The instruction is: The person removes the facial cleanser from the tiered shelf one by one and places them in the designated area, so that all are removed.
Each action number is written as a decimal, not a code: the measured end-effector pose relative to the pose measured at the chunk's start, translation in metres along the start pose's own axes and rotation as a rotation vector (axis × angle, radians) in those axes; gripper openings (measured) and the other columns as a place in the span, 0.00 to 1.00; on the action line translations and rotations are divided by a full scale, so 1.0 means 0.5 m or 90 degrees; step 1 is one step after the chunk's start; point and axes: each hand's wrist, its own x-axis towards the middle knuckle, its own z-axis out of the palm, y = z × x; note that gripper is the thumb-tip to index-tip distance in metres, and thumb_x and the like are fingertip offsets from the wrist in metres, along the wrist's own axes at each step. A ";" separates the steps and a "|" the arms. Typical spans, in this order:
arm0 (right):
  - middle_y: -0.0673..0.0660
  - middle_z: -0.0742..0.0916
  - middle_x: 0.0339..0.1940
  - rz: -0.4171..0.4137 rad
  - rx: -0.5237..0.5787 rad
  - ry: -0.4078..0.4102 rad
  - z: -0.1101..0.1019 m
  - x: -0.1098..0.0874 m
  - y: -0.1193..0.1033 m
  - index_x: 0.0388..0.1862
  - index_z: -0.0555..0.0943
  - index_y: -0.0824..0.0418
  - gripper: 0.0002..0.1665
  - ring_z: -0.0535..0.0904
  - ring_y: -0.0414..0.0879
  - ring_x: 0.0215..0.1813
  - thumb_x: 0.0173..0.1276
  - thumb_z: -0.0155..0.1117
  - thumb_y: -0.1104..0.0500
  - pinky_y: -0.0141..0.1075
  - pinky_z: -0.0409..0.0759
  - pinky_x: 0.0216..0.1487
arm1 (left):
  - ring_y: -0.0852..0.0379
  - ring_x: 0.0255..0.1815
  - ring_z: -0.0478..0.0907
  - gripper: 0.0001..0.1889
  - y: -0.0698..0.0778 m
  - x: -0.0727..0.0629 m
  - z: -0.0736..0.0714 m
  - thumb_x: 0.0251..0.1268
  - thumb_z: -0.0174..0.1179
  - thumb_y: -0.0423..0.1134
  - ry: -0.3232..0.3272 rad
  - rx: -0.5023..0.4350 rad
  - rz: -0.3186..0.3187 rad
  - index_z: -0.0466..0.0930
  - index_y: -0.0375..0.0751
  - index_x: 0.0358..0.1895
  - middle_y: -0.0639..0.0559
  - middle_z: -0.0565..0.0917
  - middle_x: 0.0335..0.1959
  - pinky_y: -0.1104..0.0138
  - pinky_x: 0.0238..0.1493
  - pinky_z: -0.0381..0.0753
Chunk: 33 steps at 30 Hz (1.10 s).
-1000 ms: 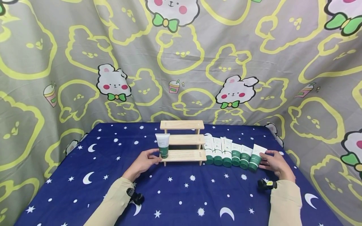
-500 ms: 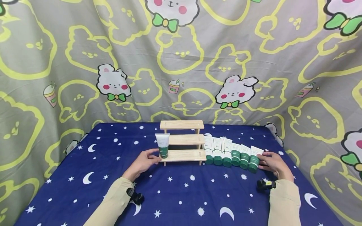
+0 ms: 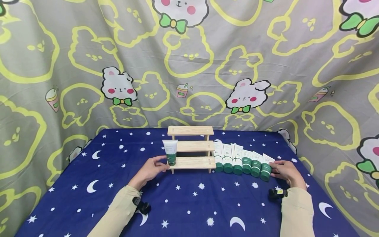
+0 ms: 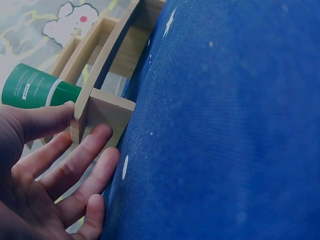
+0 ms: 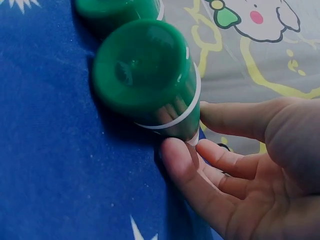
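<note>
A three-step wooden display stand point(image 3: 189, 162) stands at the table's back middle. On the left end of its lowest step, a white and green squeeze tube point(image 3: 170, 153) stands upright on its cap. My left hand point(image 3: 152, 169) holds that end of the step beside the tube, thumb at the step's edge and fingers by the leg in the left wrist view. To the right, my right hand point(image 3: 285, 171) pinches the outermost tube point(image 3: 266, 169) of a row from its right side. In the right wrist view, this tube's green cap point(image 5: 140, 70) faces the camera, close over the cloth.
Several more white and green tubes point(image 3: 237, 159) lie side by side between the stand and the right hand, caps toward me. A dark blue cloth with stars and moons point(image 3: 189, 197) covers the table. A patterned grey curtain point(image 3: 189, 108) hangs behind it.
The right hand has shifted slightly left and down with its tube, which now lies closer to the row and lower in view. The left hand and the stand stay put.
</note>
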 end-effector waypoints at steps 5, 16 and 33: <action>0.52 0.82 0.35 0.006 -0.022 0.011 0.002 -0.002 -0.001 0.69 0.59 0.84 0.34 0.82 0.35 0.33 0.80 0.55 0.57 0.33 0.86 0.40 | 0.53 0.39 0.87 0.30 0.000 0.000 0.000 0.67 0.68 0.37 0.000 -0.006 -0.001 0.73 0.33 0.70 0.43 0.91 0.39 0.48 0.60 0.76; 0.62 0.80 0.47 -0.020 -0.096 0.034 0.005 -0.010 -0.019 0.67 0.64 0.83 0.36 0.79 0.40 0.41 0.79 0.54 0.52 0.35 0.86 0.43 | 0.52 0.40 0.87 0.29 0.000 -0.001 0.000 0.68 0.67 0.37 -0.003 -0.010 -0.002 0.73 0.33 0.70 0.42 0.91 0.40 0.51 0.56 0.78; 0.69 0.84 0.56 -0.215 -0.225 0.212 0.086 -0.056 -0.150 0.67 0.75 0.69 0.33 0.85 0.50 0.44 0.78 0.57 0.43 0.36 0.80 0.41 | 0.52 0.41 0.87 0.29 -0.001 0.000 -0.001 0.68 0.67 0.38 -0.002 -0.003 0.001 0.73 0.34 0.70 0.43 0.91 0.39 0.48 0.60 0.76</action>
